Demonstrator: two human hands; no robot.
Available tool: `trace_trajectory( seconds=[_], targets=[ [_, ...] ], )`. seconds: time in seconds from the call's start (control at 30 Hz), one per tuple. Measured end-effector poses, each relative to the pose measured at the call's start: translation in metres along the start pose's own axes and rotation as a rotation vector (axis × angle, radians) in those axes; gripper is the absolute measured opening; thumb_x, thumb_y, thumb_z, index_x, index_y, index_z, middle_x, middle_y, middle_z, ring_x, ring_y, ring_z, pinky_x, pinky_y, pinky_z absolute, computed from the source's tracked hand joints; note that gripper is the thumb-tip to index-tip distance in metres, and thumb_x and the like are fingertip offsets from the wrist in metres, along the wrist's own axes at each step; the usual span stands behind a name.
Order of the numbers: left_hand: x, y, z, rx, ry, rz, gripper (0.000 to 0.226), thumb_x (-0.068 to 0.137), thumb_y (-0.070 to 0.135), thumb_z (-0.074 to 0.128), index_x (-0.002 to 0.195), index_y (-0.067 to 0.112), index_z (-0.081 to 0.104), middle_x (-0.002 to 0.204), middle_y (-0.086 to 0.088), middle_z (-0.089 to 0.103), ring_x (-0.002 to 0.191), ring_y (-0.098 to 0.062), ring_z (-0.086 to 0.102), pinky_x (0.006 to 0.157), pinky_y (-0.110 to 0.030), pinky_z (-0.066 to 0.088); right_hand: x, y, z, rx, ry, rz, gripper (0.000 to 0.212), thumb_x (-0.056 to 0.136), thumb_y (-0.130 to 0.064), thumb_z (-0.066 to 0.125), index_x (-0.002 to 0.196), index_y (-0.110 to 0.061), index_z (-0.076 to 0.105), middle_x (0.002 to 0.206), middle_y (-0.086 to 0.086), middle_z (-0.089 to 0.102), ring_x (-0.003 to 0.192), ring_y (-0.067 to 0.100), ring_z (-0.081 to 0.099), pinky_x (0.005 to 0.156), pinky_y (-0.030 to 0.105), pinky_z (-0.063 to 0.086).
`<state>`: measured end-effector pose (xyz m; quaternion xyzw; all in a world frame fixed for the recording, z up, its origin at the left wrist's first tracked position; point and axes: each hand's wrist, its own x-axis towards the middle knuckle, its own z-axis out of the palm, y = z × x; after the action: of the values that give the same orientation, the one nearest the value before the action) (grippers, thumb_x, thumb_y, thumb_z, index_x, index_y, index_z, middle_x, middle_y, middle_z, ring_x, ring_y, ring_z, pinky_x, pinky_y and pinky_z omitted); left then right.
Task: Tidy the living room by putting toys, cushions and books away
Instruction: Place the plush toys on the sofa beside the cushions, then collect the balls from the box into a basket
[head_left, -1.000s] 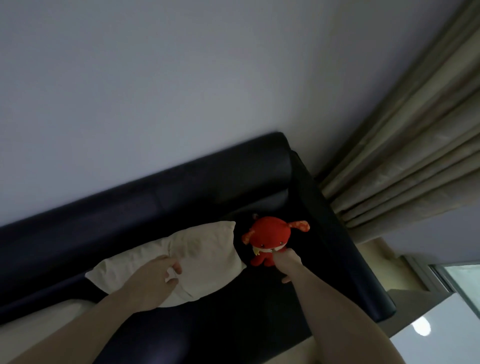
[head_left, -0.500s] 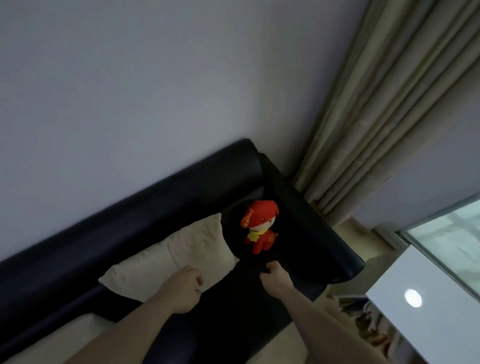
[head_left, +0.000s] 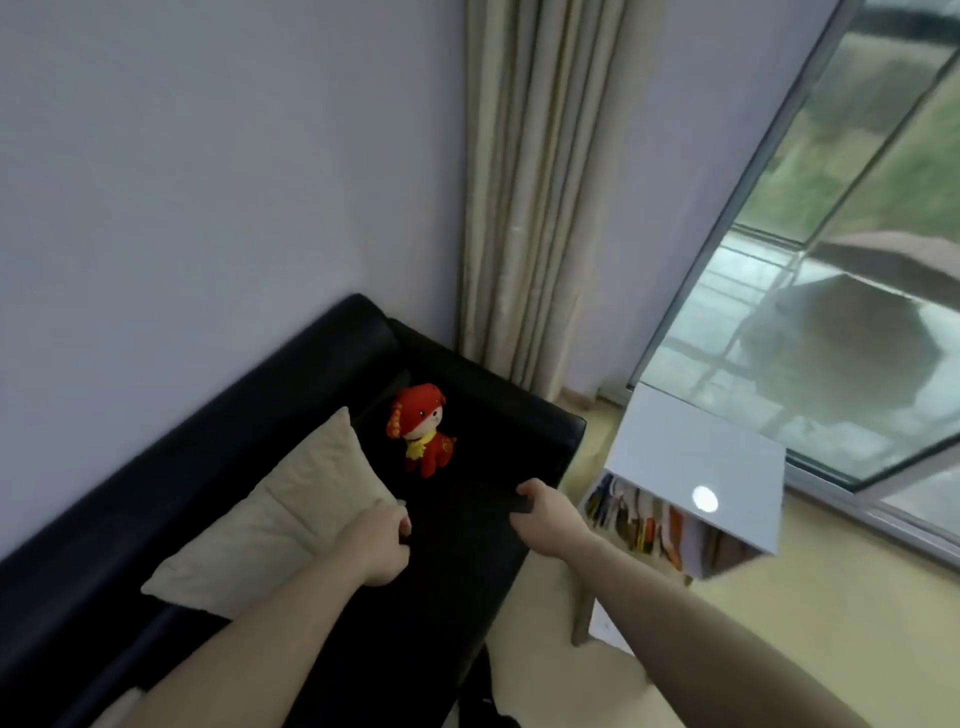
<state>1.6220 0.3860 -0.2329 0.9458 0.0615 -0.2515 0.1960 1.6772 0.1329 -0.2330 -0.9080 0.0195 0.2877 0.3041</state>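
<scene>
Left hand (head_left: 376, 543) hovers over the near corner of the cream cushion (head_left: 291, 525), fingers curled under, touching or just above the fabric; whether it actually pinches the corner cannot be told. Right hand (head_left: 543, 517) sits loosely curled over the dark sofa (head_left: 483, 415) seat, near its front edge, holding nothing. The red plush toy (head_left: 423, 431) sits upright beyond both hands, between them and the armrest, just past the cushion's far corner, apart from both hands. To the right of the right hand, a white side table (head_left: 696, 457) with books (head_left: 634, 519) on its shelf underneath. Risks, as a judgement: if the left hand drags the cushion, its far corner could nudge the toy and tip it over; the plush is soft and top-heavy, so a careless reach with the right hand could knock it into the gap by the armrest. Books look loosely stacked; bumping the table could spill them.
</scene>
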Motion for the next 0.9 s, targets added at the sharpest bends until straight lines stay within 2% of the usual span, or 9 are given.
trace_trajectory(
  seconds=[0.03, 0.1, 0.13, 0.2, 0.27, 0.5, 0.6, 0.8, 0.9],
  targets=[
    [-0.007, 0.011, 0.006, 0.036, 0.003, 0.025, 0.025, 0.096, 0.024, 0.065, 0.119, 0.029, 0.06, 0.131, 0.01, 0.051, 0.112, -0.011, 0.058, 0.094, -0.028, 0.054, -0.016, 0.012, -0.005, 0.003, 0.012, 0.012, 0.056, 0.095, -0.027, 0.058, 0.148, -0.02, 0.043, 0.138, 0.003, 0.056, 0.084, 0.006, 0.059, 0.065, 0.016, 0.047],
    [-0.022, 0.035, 0.02, 0.107, 0.005, 0.096, 0.03, 0.095, 0.026, 0.066, 0.123, 0.031, 0.06, 0.136, 0.013, 0.044, 0.119, -0.012, 0.055, 0.099, -0.031, 0.052, -0.052, 0.036, -0.014, 0.002, 0.051, 0.031, 0.055, 0.094, -0.029, 0.058, 0.147, -0.021, 0.045, 0.141, 0.003, 0.055, 0.112, 0.017, 0.061, 0.089, 0.026, 0.052],
    [-0.027, 0.048, 0.028, 0.133, 0.016, 0.14, 0.031, 0.095, 0.027, 0.066, 0.124, 0.032, 0.06, 0.137, 0.013, 0.045, 0.117, -0.011, 0.055, 0.098, -0.031, 0.053, -0.071, 0.049, -0.019, 0.016, 0.076, 0.043, 0.053, 0.094, -0.029, 0.058, 0.146, -0.021, 0.046, 0.143, 0.003, 0.054, 0.123, 0.02, 0.057, 0.099, 0.03, 0.05],
    [-0.036, 0.074, 0.037, 0.145, 0.043, 0.206, 0.032, 0.095, 0.029, 0.065, 0.125, 0.032, 0.059, 0.136, 0.012, 0.046, 0.111, -0.011, 0.056, 0.095, -0.031, 0.054, -0.1, 0.072, -0.028, 0.052, 0.119, 0.069, 0.051, 0.095, -0.027, 0.055, 0.145, -0.02, 0.048, 0.146, 0.002, 0.052, 0.133, 0.021, 0.051, 0.11, 0.036, 0.045],
    [-0.045, 0.115, 0.046, 0.195, 0.037, 0.301, 0.032, 0.096, 0.031, 0.064, 0.127, 0.031, 0.058, 0.137, 0.011, 0.045, 0.111, -0.012, 0.057, 0.093, -0.032, 0.054, -0.136, 0.102, -0.041, 0.073, 0.192, 0.106, 0.05, 0.095, -0.026, 0.054, 0.145, -0.02, 0.048, 0.148, 0.001, 0.051, 0.135, 0.021, 0.049, 0.111, 0.034, 0.042],
    [-0.065, 0.263, 0.089, 0.318, -0.029, 0.548, 0.037, 0.096, 0.027, 0.061, 0.132, 0.025, 0.058, 0.137, 0.006, 0.046, 0.117, -0.017, 0.055, 0.096, -0.034, 0.052, -0.232, 0.208, -0.088, 0.23, 0.369, 0.207, 0.049, 0.094, -0.027, 0.056, 0.142, -0.02, 0.051, 0.14, -0.001, 0.058, 0.124, 0.02, 0.056, 0.099, 0.027, 0.046],
    [-0.079, 0.334, 0.12, 0.365, -0.055, 0.647, 0.033, 0.093, 0.028, 0.06, 0.126, 0.027, 0.06, 0.131, 0.007, 0.05, 0.112, -0.016, 0.056, 0.092, -0.032, 0.052, -0.277, 0.266, -0.108, 0.305, 0.432, 0.269, 0.056, 0.092, -0.03, 0.058, 0.146, -0.018, 0.047, 0.148, 0.0, 0.051, 0.133, 0.019, 0.051, 0.107, 0.029, 0.043],
    [-0.124, 0.527, 0.225, 0.398, -0.124, 0.851, 0.017, 0.092, 0.025, 0.057, 0.109, 0.029, 0.058, 0.123, 0.007, 0.05, 0.104, -0.015, 0.054, 0.092, -0.03, 0.049, -0.39, 0.433, -0.163, 0.359, 0.574, 0.406, 0.056, 0.093, -0.028, 0.06, 0.147, -0.021, 0.046, 0.152, -0.002, 0.046, 0.139, 0.015, 0.044, 0.11, 0.025, 0.035],
    [-0.156, 0.614, 0.28, 0.396, -0.144, 0.939, 0.029, 0.093, 0.026, 0.058, 0.122, 0.029, 0.059, 0.138, 0.008, 0.045, 0.116, -0.018, 0.056, 0.097, -0.032, 0.049, -0.444, 0.513, -0.192, 0.413, 0.624, 0.483, 0.056, 0.092, -0.027, 0.06, 0.146, -0.022, 0.047, 0.151, -0.001, 0.047, 0.137, 0.017, 0.046, 0.109, 0.028, 0.038]
  ],
)
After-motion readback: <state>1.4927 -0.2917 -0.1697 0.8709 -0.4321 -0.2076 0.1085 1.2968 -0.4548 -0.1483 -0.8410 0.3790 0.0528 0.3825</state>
